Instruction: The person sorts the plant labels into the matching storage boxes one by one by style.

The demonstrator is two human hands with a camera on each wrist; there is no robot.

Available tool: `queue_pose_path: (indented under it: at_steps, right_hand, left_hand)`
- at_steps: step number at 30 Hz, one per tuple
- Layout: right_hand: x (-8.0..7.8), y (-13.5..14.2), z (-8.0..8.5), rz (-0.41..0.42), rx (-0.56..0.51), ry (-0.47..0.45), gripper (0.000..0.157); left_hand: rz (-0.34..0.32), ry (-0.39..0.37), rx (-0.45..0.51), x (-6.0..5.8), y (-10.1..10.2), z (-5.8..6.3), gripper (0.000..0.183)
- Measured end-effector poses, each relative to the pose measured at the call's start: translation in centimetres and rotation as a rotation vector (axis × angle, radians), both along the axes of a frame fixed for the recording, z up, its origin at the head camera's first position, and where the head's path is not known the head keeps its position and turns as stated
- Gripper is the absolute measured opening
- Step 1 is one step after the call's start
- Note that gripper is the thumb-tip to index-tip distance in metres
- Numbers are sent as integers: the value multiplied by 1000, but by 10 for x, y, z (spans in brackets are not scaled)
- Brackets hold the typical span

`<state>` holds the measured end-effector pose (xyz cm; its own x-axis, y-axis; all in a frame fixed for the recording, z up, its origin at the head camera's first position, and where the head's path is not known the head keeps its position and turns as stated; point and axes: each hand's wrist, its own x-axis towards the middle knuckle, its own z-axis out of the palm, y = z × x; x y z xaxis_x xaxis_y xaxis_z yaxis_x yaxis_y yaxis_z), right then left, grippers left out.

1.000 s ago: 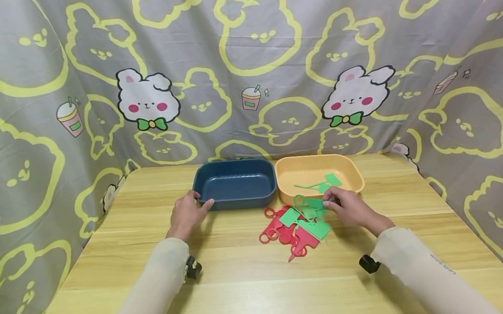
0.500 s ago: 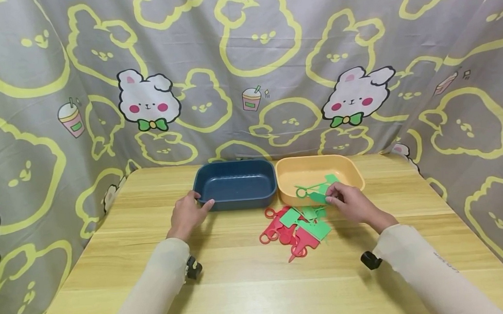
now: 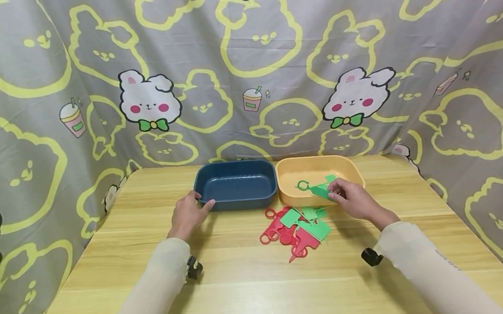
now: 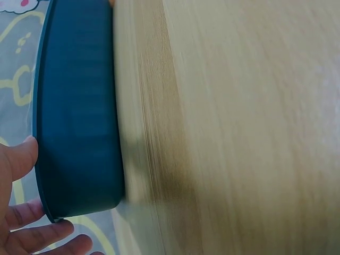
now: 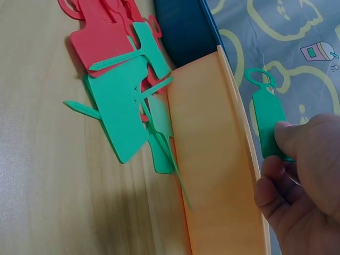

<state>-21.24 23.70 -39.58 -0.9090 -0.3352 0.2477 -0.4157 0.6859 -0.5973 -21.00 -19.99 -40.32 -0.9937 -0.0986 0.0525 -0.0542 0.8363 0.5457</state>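
Note:
My right hand (image 3: 353, 199) pinches a green plant tag (image 5: 270, 119) with a ring at its end, between thumb and fingers. In the head view the tag hangs over the front of the orange basin (image 3: 291, 198), where other green tags (image 3: 331, 177) lie. At the front left corner of the dark blue basin (image 3: 237, 204), my left hand (image 3: 187, 215) holds the rim, thumb on one side of the corner and fingers on the other. Nothing lies inside the blue basin.
In front of the basins, red tags (image 3: 303, 241) and green T-shaped plant labels (image 5: 119, 114) overlap in a loose pile on the wooden table (image 3: 243, 294). The two basins stand side by side against a patterned curtain (image 3: 208, 43).
My right hand has carried the green tag from above the pile, back and slightly right, to over the orange basin. The left hand stays at the blue basin's corner.

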Motion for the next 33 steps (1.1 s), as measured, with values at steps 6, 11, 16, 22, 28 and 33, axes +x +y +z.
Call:
queue_pose_path:
  at_steps: [6, 11, 16, 22, 28, 33]
  right_hand:
    - [-2, 4, 1, -8, -1, -19, 9]
    - [-5, 6, 2, -13, -6, -5, 9]
    - [-7, 7, 3, -18, -16, -1, 10]
    - [-11, 8, 3, -41, -16, -4, 10]
    - [-14, 9, 5, -50, -29, -5, 10]
    - [-15, 10, 5, -55, -40, -8, 9]
  left_hand:
    - [1, -4, 0, 0, 0, 0, 57]
    - [4, -4, 1, -1, 0, 0, 57]
    - [7, -14, 1, -1, -1, 0, 57]
    - [5, -22, 3, -1, -1, 1, 58]
    - [5, -15, 1, -1, -1, 0, 58]
    - [-1, 2, -8, -1, -1, -1, 58]
